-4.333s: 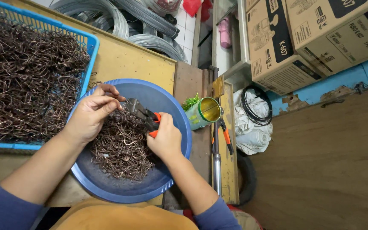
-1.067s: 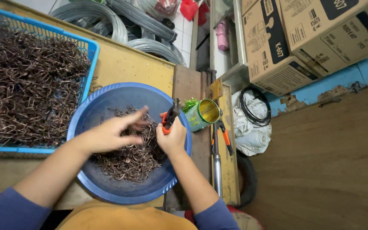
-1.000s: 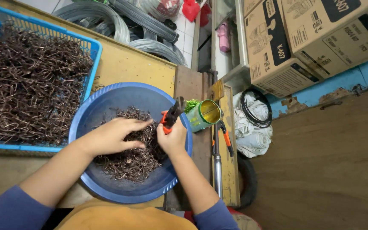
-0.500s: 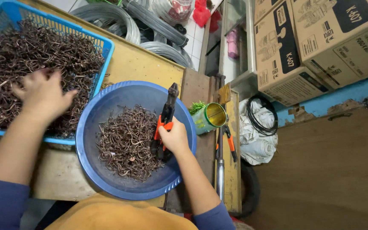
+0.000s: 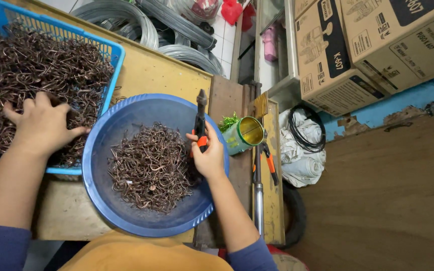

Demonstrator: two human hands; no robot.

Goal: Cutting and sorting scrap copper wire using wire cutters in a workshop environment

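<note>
Two hands are at work over two heaps of bent brown wire hooks, and the nearest concern sits in the round blue basin (image 5: pixel 101 165) close to the body: its near rim appears to overhang the edge of the yellow workbench (image 5: pixel 149 75), so a push down on that side could, I judge, tip it and spill the cut hooks (image 5: pixel 149 165) heaped in it. The right hand (image 5: pixel 209 158) is clenched round the orange-and-black grips of a pair of cutters (image 5: pixel 200 120), held upright with the nose pointing away over the basin's far right rim; whether the blades are parted cannot be told. Since the hand hovers just above the heap, a sharp wire end could prick the knuckles, or the tool could snag a tangle and drag several hooks out. Further off, the left hand (image 5: pixel 43 125) lies palm down in the blue plastic crate (image 5: pixel 111 65), fingers spread and pressed into the mass of uncut hooks (image 5: pixel 36 70), which lie under and all around the fingertips; nothing is visibly pinched yet. Because the pieces interlock, lifting one may well pull a clump over the crate wall. Beyond the right hand stands a green tin (image 5: pixel 244 134).
</note>
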